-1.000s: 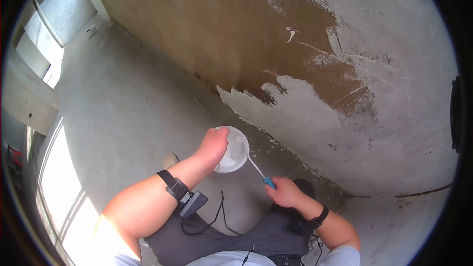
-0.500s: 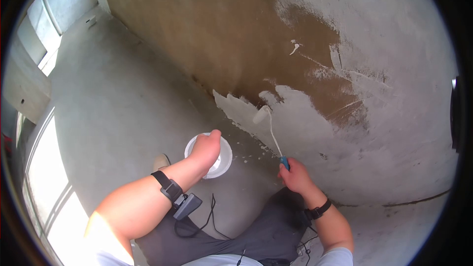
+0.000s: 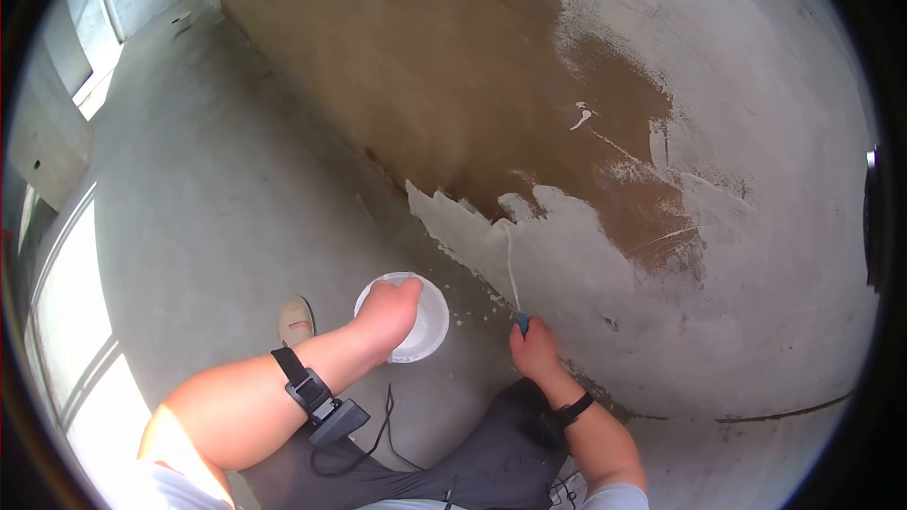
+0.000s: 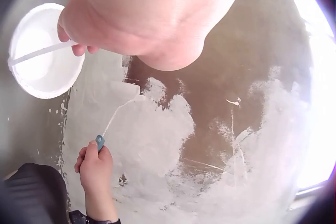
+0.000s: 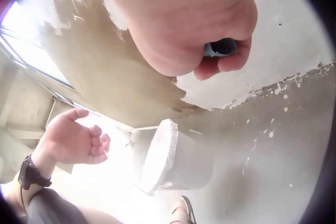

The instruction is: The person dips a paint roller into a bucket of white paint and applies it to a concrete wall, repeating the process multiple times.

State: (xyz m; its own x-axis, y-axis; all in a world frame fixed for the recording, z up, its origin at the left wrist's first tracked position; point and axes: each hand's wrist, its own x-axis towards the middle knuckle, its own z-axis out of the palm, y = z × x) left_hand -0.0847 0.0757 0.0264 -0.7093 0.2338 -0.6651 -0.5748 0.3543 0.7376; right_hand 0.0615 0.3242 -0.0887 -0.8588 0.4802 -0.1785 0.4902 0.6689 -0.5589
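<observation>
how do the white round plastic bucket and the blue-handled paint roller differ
The white round plastic bucket is wide and open-topped; the blue-handled paint roller is slim. The left hand holds the bucket clear of the brown-and-white wall; the right hand grips the roller, whose head is at the wall. Both are hand-held and largely white.

Brown wall (image 3: 425, 66) partly white, grey floor (image 3: 236, 208), sunlight.

Our left hand (image 3: 387, 316) has its fingers curled. Our left arm (image 3: 222, 416) bends behind it. Our right hand (image 3: 536, 351) is over to its right, fingers curled too, and our right arm (image 3: 605, 444) comes up behind.
</observation>
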